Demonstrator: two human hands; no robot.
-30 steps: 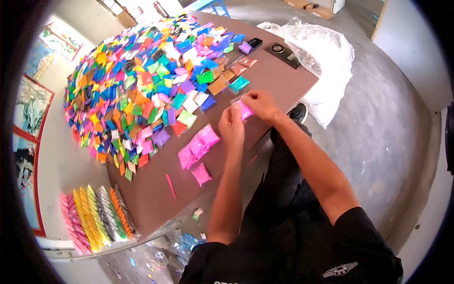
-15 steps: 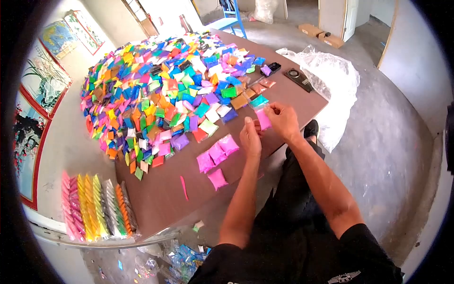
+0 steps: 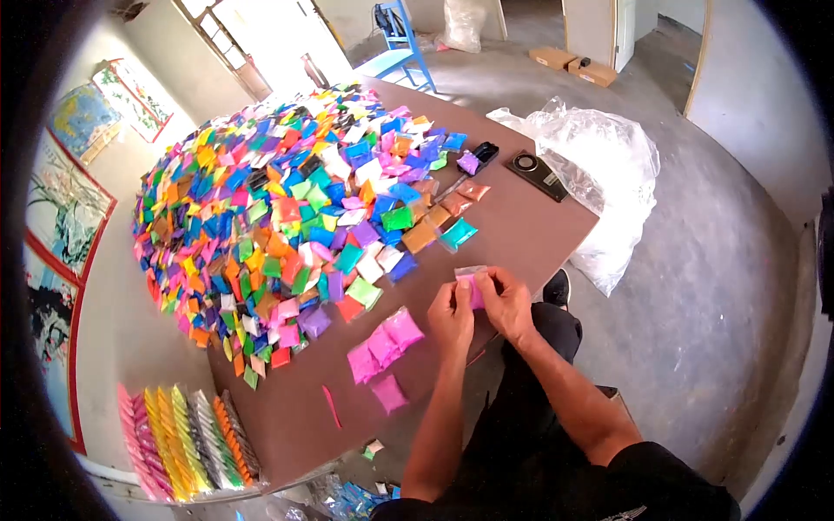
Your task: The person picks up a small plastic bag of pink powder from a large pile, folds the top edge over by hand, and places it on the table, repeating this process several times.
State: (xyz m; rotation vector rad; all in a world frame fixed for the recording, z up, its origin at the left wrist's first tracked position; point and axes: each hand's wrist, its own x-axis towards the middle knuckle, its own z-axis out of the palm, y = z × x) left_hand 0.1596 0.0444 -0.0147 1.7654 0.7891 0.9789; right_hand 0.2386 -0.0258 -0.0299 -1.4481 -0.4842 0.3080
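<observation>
Between my left hand (image 3: 453,314) and my right hand (image 3: 507,304), a small clear packet with pink filling (image 3: 475,293) is held above the table's near edge. The fingers of both hands are closed on it, thumbs toward its upper part, and they cover much of it. Left of my hands, three pink packets (image 3: 383,347) lie in an overlapping row on the brown table (image 3: 300,386). One more pink packet (image 3: 390,394) lies apart, just below that row. A thin pink-red stick (image 3: 332,407) lies farther left.
A big heap of multicoloured packets (image 3: 287,208) covers the far left of the table. Twisted coloured packs (image 3: 187,443) lie at the near left corner. A dark flat device (image 3: 537,175) and a black tray (image 3: 483,154) lie right. Clear plastic sheeting (image 3: 599,165) hangs beyond; a blue chair (image 3: 395,56) stands behind.
Both hands have come together around the pink packet, drawn nearer to me; earlier the right hand held it with the left beside it. The view has shifted, too.
</observation>
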